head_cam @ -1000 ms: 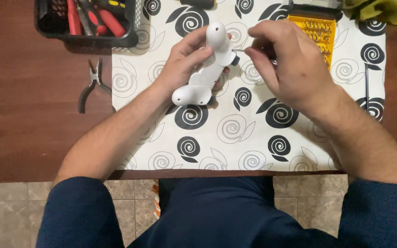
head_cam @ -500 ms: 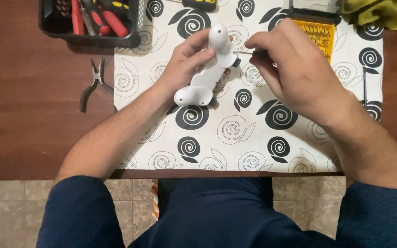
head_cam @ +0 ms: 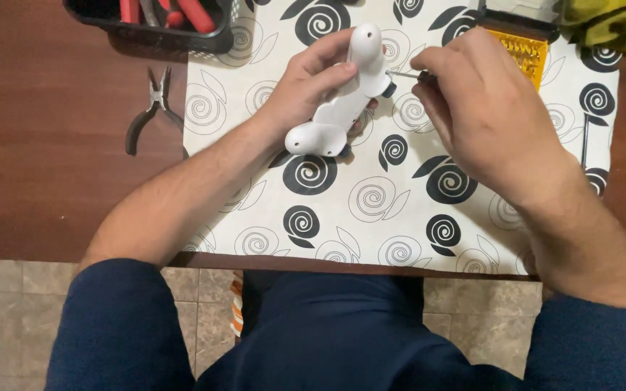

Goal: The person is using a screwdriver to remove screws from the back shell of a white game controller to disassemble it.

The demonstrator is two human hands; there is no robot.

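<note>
- The left hand (head_cam: 306,90) is gripping a white shell (head_cam: 342,101), fingers curling over its upper side and thumb under, lifting it just above the mat (head_cam: 371,203) and tilting it so one side is facing the other hand.
- The right hand (head_cam: 480,108) is pinching a thin screwdriver (head_cam: 403,74) between clenched fingertips; its metal shaft is lying nearly level, with the tip meeting the shell's side near a small dark part.
- The shell is looking like smooth, glossy moulded plastic, long and curved, rounded at both ends.
- The mat is a flat white sheet printed with black spirals, covering the brown wooden table (head_cam: 38,145).
- Pliers (head_cam: 152,108) with dark handles are lying on bare wood to the left, well apart from both hands.
- A black basket (head_cam: 211,40) is holding red-handled tools at the far edge; a yellow bit holder (head_cam: 527,52) is sitting just behind the right hand.
</note>
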